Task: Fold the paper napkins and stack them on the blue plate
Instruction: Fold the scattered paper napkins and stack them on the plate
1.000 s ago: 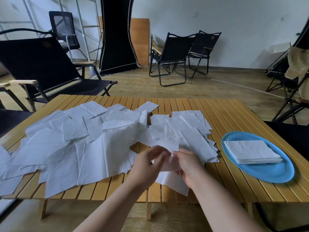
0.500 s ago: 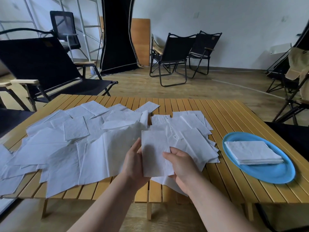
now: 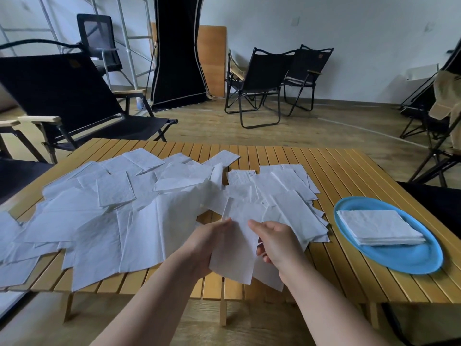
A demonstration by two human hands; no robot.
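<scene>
Thin white paper napkin (image 3: 237,245) pinched at its side edges by left hand (image 3: 207,248) and right hand (image 3: 277,243), held left of the round blue plastic plate (image 3: 421,260). Risks: tearing under tension, a skewed crease, slipping onto the white loose napkins (image 3: 119,213) beneath.

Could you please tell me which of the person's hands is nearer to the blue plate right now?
The right hand is nearer: it is just left of the blue plate, with bare table between. The left hand is farther left, across the napkin both hold.
</scene>
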